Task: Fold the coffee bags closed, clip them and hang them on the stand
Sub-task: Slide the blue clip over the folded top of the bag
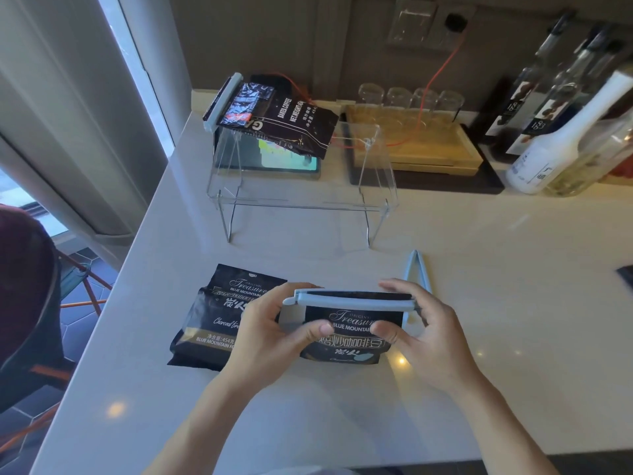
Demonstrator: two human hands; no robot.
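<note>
Between both hands (270,327) (428,332), a glossy black bag (346,337) wears a slim blue clip (352,299).

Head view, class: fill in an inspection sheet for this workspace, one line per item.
Surface: pale countertop, glare spots.
Job's things: held coffee bag with blue clip across its folded top; second bag flat, unclipped; spare clip lying open; clipped bag on the clear stand.
Clutter: tablet, glasses on wooden tray, bottles.
Hands: left hand and right hand, fingers gripping the held bag.
Cables: orange cable from wall socket.
Surroundings: window at left.
</note>
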